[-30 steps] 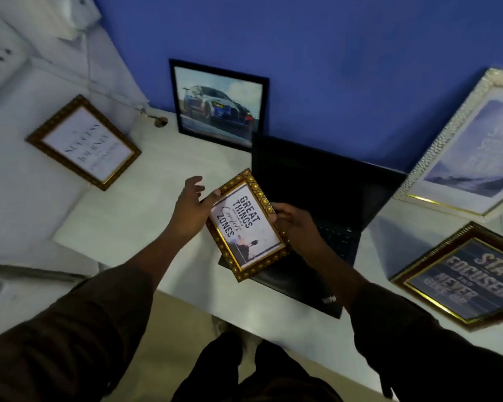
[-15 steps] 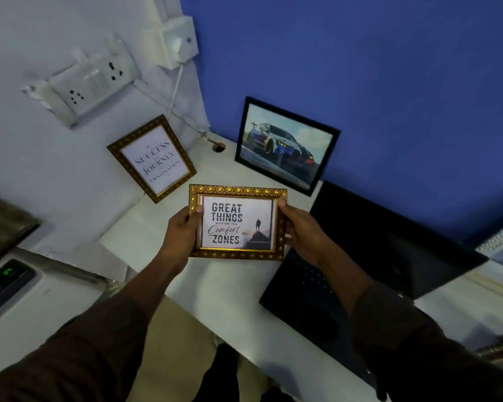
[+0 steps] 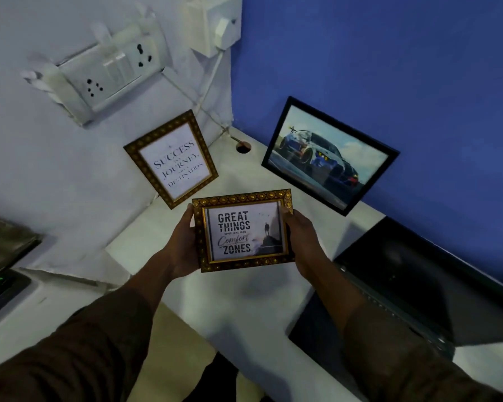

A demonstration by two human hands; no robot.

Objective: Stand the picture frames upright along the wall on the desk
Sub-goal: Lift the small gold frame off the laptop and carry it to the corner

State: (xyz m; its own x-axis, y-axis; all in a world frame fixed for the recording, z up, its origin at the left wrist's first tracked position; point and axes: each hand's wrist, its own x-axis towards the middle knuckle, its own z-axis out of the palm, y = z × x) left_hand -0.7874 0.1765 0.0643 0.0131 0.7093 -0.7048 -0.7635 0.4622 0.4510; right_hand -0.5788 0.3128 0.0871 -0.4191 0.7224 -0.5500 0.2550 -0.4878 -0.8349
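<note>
I hold a gold-framed "Great Things" picture (image 3: 243,230) level above the white desk (image 3: 244,300), facing me. My left hand (image 3: 183,248) grips its left edge and my right hand (image 3: 301,240) grips its right edge. Behind it, a gold "Success" frame (image 3: 171,159) stands upright, leaning on the white side wall. A black-framed car picture (image 3: 328,154) stands upright against the blue wall.
An open black laptop (image 3: 413,288) sits on the desk at the right. A cable hole (image 3: 243,147) lies in the desk corner, with a wire up to the wall sockets (image 3: 111,74). A device with a green light (image 3: 0,285) lies at far left.
The view swung left toward the desk corner. I turned the "Great Things" frame from tilted to level and carried it left, off the laptop, with both hands now on its side edges.
</note>
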